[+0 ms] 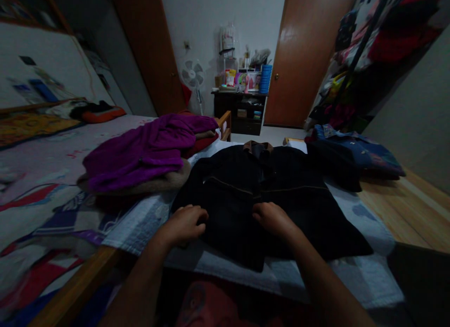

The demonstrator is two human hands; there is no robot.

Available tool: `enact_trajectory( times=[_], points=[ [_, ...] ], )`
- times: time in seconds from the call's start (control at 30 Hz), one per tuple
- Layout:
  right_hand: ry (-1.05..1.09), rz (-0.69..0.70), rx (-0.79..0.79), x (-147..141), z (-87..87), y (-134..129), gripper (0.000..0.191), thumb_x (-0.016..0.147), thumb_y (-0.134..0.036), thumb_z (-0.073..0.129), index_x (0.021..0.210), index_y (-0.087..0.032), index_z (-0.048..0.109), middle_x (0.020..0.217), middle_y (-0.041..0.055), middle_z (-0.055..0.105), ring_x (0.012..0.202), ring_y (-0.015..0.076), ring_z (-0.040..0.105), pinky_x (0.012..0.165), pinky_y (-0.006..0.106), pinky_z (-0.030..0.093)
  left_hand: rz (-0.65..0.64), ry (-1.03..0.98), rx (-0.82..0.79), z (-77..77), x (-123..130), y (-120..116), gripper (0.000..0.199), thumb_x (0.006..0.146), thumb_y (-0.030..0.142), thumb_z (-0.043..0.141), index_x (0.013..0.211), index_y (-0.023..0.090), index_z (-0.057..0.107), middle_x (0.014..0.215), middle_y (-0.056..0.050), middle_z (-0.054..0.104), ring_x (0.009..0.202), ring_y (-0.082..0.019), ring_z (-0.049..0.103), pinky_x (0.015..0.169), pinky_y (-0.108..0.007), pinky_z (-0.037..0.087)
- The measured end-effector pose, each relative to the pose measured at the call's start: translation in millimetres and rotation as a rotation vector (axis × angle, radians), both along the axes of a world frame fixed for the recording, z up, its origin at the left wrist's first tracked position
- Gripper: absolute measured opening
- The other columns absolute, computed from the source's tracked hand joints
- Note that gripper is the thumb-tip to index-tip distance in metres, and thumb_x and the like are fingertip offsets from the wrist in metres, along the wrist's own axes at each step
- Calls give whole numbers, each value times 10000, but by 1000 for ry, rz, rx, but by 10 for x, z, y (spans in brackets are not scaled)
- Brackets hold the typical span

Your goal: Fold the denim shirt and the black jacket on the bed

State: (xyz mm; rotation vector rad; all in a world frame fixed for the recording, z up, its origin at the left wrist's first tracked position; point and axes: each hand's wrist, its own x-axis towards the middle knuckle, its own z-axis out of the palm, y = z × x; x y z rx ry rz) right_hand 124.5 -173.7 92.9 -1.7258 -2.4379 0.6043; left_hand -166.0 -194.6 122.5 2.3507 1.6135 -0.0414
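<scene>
A black jacket (228,214) with a brown-lined collar and thin light piping across the chest lies spread on a pale blue-and-white cloth (140,228). My left hand (188,221) is at the jacket's left side, its fingers curled onto the fabric. Near the middle front edge, my right hand (272,216) has its fingers closed on the jacket, knuckles up. The fingertips of both hands are partly hidden, and the dark fabric shows few folds in the dim light.
Left of the jacket is a pile of folded clothes topped by a purple fleece garment (140,151), beside a bed (116,130). On the right, folded denim clothing (365,151) lies on a wooden surface (404,205). A fan (193,76) and a dark cabinet (239,102) stand at the back.
</scene>
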Motion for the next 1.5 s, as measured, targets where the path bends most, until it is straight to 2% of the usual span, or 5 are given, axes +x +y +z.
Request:
enact_trajectory(
  times=[0.17,0.43,0.9,1.23,1.5],
  points=[
    [319,41,308,-495,-256,366,428,865,-126,419,1265,-158,565,1334,127,551,1225,194,509,1014,333,395,52,-127,243,97,242,547,334,874,204,420,1105,190,661,1153,-63,653,1087,-197,570,990,-312,398],
    [382,93,300,-735,-883,484,515,825,-55,432,1288,-241,563,1328,52,582,1334,205,402,1094,457,317,0,-9,102,-479,351,1181,262,839,203,520,1028,215,700,1057,-66,694,997,-208,624,887,-297,456],
    [373,-48,265,-777,-740,482,403,855,-85,400,1190,-207,588,1151,51,648,1072,168,560,935,291,403,-141,35,328,-549,251,949,223,854,206,521,872,274,733,1093,-75,623,1155,-243,477,1039,-422,307],
    [98,-396,124,-997,-554,860,181,909,-325,486,979,-231,624,984,69,660,874,199,633,695,292,430,-25,22,1,-612,244,1303,244,922,251,430,951,196,666,988,-50,685,898,-165,618,756,-242,431],
    [-52,-224,390,-1083,-638,679,231,866,-311,566,1069,-201,587,1162,122,581,1150,275,491,914,403,404,45,3,-119,-648,278,1481,189,820,357,601,881,188,656,892,-27,696,799,-164,618,638,-227,401]
  ],
)
